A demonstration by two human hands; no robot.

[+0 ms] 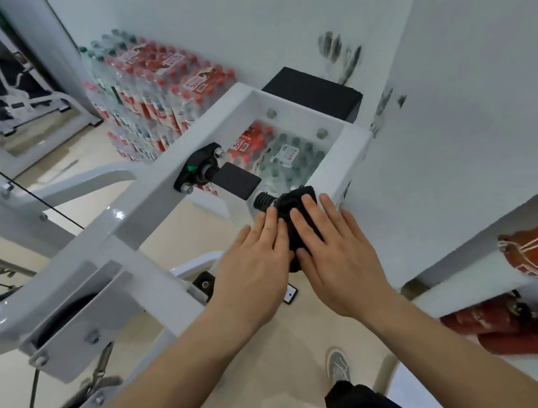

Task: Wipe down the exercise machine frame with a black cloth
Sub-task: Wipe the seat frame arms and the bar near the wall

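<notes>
**Two flat hands pressing a black cloth at the white frame**

The person's left hand [254,267] and right hand [338,263] are lying side by side with fingers straight and close together, gripping nothing. The crumpled black cloth [295,209] is sitting between and under their fingertips. The right hand's fingers are spreading over the cloth's top, while the left hand's are pressing against its left edge. The cloth is bunching just right of a short black ribbed stub [262,201], inside the open rectangle of the glossy white metal machine frame [146,197]. The cloth and hands are covering whatever part they are resting on, so it is staying hidden. Shrink-wrapped packs of red-capped and green-capped water bottles [153,82] are standing against the wall behind, partly blocked by the frame. Blurred red fire extinguishers [510,332] are lying at the right edge
</notes>
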